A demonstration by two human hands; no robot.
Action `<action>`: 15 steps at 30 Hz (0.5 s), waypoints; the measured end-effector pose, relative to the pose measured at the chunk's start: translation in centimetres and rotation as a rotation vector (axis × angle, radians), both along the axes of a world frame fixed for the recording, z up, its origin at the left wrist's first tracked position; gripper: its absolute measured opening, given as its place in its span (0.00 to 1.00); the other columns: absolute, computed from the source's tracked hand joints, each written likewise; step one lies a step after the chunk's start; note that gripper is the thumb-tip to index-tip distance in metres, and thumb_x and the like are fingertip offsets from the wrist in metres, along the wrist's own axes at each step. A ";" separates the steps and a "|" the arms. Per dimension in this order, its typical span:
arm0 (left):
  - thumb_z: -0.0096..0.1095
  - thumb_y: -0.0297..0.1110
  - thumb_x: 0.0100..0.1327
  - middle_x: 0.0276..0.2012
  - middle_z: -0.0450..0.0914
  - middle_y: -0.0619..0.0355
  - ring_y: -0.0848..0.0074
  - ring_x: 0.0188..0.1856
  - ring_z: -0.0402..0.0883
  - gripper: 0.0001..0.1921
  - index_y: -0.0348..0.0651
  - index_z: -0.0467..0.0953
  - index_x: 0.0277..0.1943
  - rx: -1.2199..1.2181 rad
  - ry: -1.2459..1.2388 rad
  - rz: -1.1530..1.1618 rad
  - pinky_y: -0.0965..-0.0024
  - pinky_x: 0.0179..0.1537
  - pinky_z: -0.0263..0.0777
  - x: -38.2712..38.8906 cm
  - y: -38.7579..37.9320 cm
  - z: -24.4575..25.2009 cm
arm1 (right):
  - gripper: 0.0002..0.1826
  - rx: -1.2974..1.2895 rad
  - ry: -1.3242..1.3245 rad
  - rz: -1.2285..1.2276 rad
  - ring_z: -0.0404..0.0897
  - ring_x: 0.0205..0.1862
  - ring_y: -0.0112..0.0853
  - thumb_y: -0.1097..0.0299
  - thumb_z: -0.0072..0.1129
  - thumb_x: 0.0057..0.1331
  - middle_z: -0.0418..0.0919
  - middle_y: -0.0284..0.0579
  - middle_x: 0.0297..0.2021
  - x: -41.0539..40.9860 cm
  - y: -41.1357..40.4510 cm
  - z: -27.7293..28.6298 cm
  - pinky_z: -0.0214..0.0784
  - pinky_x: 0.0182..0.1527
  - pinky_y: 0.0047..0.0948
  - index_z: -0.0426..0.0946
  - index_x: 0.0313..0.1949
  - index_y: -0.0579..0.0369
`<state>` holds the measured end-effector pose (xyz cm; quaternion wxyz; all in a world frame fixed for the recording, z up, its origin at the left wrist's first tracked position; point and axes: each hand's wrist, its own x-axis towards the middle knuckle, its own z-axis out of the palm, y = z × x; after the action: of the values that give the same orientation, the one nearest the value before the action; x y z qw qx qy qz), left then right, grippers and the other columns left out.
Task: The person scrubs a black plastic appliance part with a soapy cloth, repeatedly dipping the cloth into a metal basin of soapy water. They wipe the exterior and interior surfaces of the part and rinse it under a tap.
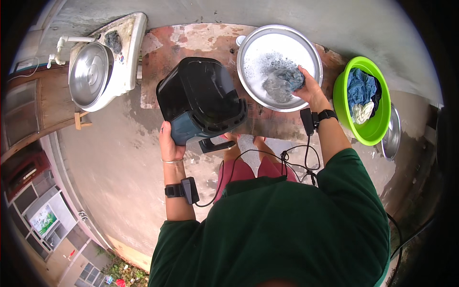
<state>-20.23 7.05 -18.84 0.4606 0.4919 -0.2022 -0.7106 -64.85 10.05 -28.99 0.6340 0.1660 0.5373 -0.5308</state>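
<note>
My left hand (172, 143) grips the lower left side of an air fryer body or basket (204, 93), black with a blue-grey part and a black handle, tilted over the worn board's left half. In my right hand (310, 88) is a wet grey-blue cloth (283, 82), held in sudsy water inside a round metal basin (242, 77). The basin stands on the reddish, worn board (267, 122). The fingertips of my right hand are partly hidden by the cloth. Both wrists wear black strapped devices joined by a cable.
To the right stands a green plastic basin (339, 97) with blue, dark and cream cloths; a metal lid or basin (392, 132) is behind it. At left, a white sink (129, 64) holds a metal basin (89, 75) and a dark scrubber (113, 41), beside a white tap (59, 50).
</note>
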 end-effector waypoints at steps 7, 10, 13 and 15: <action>0.57 0.48 0.67 0.49 0.80 0.50 0.64 0.48 0.81 0.23 0.36 0.73 0.52 -0.082 0.091 0.028 0.60 0.53 0.74 -1.3 2.7 5.7 | 0.18 -0.354 -0.262 -0.355 0.68 0.56 0.42 0.54 0.54 0.63 0.75 0.42 0.49 -0.5 0.5 2.9 0.46 0.64 0.54 0.72 0.49 0.46; 0.53 0.52 0.69 0.52 0.78 0.50 0.62 0.53 0.78 0.26 0.34 0.71 0.55 -0.117 0.129 0.042 0.57 0.57 0.71 -1.8 4.2 7.4 | 0.16 -0.372 -0.300 -0.457 0.65 0.59 0.43 0.54 0.52 0.64 0.75 0.43 0.46 1.0 0.1 5.4 0.41 0.66 0.57 0.72 0.48 0.45; 0.50 0.54 0.69 0.54 0.77 0.51 0.62 0.55 0.76 0.28 0.35 0.70 0.57 -0.149 0.164 0.022 0.56 0.58 0.69 -1.9 4.9 8.7 | 0.18 -0.401 -0.342 -0.590 0.66 0.59 0.46 0.57 0.52 0.63 0.73 0.44 0.48 0.8 -0.2 4.9 0.44 0.67 0.58 0.72 0.49 0.49; 0.50 0.55 0.69 0.55 0.76 0.51 0.62 0.58 0.74 0.29 0.37 0.70 0.59 -0.173 0.171 0.051 0.56 0.60 0.67 -2.4 5.0 9.2 | 0.19 -0.351 -0.429 -0.823 0.68 0.57 0.47 0.61 0.53 0.62 0.73 0.46 0.50 0.1 -0.7 3.3 0.54 0.63 0.56 0.72 0.50 0.54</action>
<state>-22.64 12.04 -9.67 0.5347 0.3932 -0.2101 -0.7179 -64.77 9.32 -25.66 0.4867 0.3605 0.1870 -0.7734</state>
